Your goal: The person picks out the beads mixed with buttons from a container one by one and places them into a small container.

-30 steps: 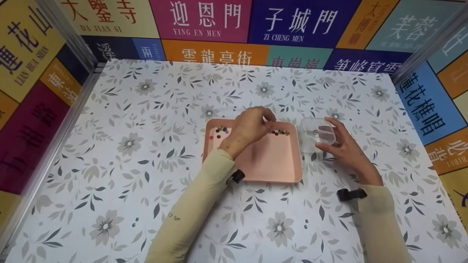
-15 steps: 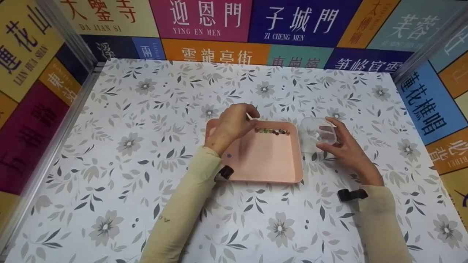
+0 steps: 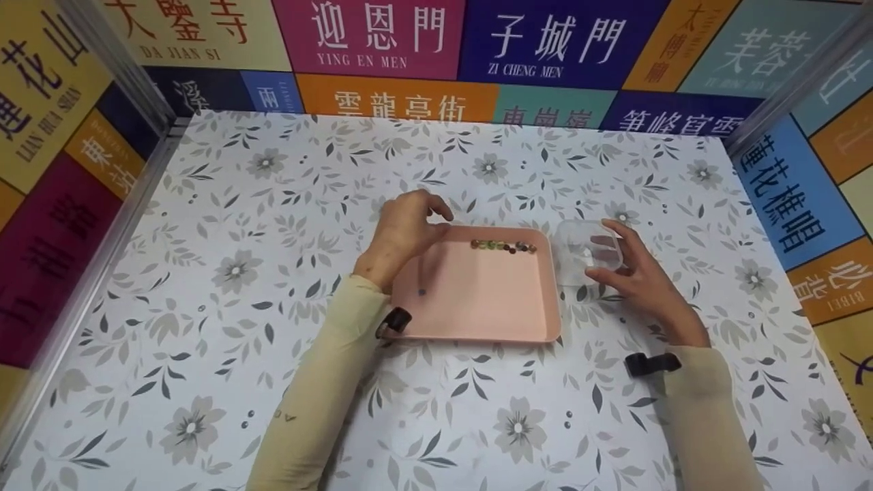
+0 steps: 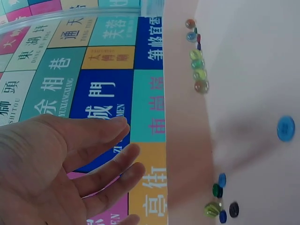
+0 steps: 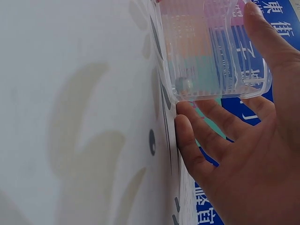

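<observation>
My left hand (image 3: 402,228) hovers over the left end of a shallow pink tray (image 3: 494,300). Its fingers are loosely bent, with nothing between thumb and fingertips in the left wrist view. A row of glass marbles (image 4: 198,64) and a few small buttons lie along the tray's far wall. One blue button (image 4: 285,128) sits apart on the tray floor. Another cluster, with a striped marble (image 4: 212,209) and several small buttons, is hidden behind the hand in the head view. My right hand (image 3: 638,273) holds a clear plastic box (image 5: 215,51) upright; a marble (image 5: 183,86) lies inside.
The box stands just right of the tray on a floral tablecloth (image 3: 273,354). Colourful panels (image 3: 382,41) with large characters wall in the back and both sides. Each wrist wears a black camera mount (image 3: 653,364).
My left hand has moved left across the tray, uncovering the marble row and the lone blue button while covering the left cluster. My right hand keeps its hold on the box.
</observation>
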